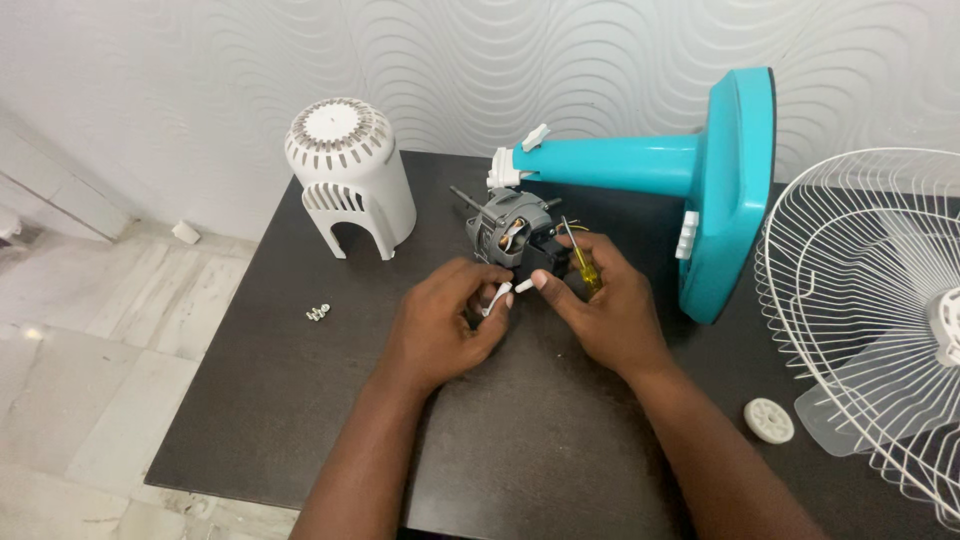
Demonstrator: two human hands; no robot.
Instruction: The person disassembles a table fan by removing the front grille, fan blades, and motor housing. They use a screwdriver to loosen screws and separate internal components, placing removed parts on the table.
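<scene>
**Small white fitting being worked at the bare fan motor**

The person is standing over a dark rectangular tabletop (pixel 520 440), working on a dismantled table fan. Both hands are meeting close together just in front of the grey metal fan motor (pixel 508 228), which is sitting at the near end of the turquoise plastic fan stand (pixel 640 165) lying on its side. The left hand (pixel 440 325) is pinching a small curved white plastic piece (pixel 492 303) between thumb and fingers. The right hand (pixel 605 305) is gripping a yellow-handled screwdriver (pixel 583 262) against its palm while its fingertips are touching a short white plastic peg (pixel 524 286); whether the two white bits are one part I cannot tell.

To my eye this is the stage of handling a small fitting at the motor, with the cover already off. The next move seems to call for a fine fingertip hold and freeing the screwdriver tip.

Far left stands the white vented plastic motor cover (pixel 350 180); nearer, a cluster of small silver screws (pixel 318 313). On the right are lying a white wire fan guard (pixel 880 300) and a round white plastic nut (pixel 769 420).
</scene>
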